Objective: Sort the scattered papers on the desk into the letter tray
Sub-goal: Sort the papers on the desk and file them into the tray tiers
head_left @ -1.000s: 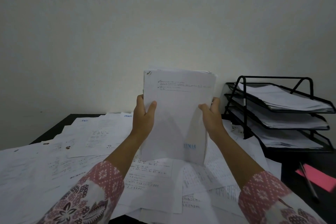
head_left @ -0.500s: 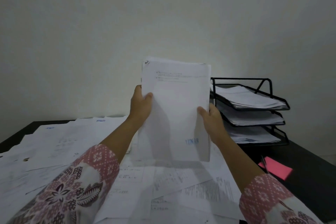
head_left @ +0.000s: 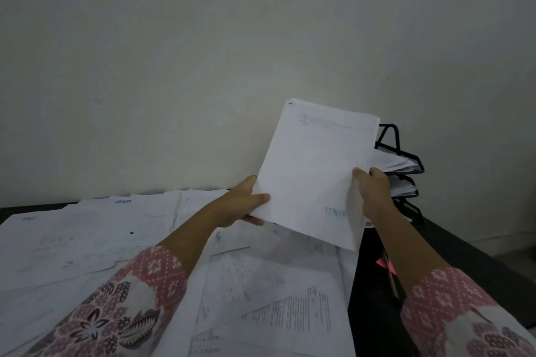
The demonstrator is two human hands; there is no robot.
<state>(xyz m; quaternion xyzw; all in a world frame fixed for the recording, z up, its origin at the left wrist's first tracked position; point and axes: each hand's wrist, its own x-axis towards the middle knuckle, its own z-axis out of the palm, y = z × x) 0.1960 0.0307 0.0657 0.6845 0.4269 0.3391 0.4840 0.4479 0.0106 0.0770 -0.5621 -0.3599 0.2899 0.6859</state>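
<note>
As left hand (head_left: 240, 206), right hand (head_left: 374, 191) grip, stack (head_left: 313, 177) tilted.

At the far right corner of the table (head_left: 374, 322) the letter tray (head_left: 406, 159) stands against the wall (head_left: 174, 66); the raised stack of sheets (head_left: 313, 171) blocks its left side, and its upper tiers already hold paper, leaving thin gaps. From the left edge past the middle, loose papers (head_left: 87, 240) lie flat with open air above. A bare dark strip along the right edge carries only a pink note (head_left: 383, 263) and a pen (head_left: 391, 280)

Matt paper stack (head_left: 313, 171), seemingly wire tray (head_left: 406, 158)
</note>
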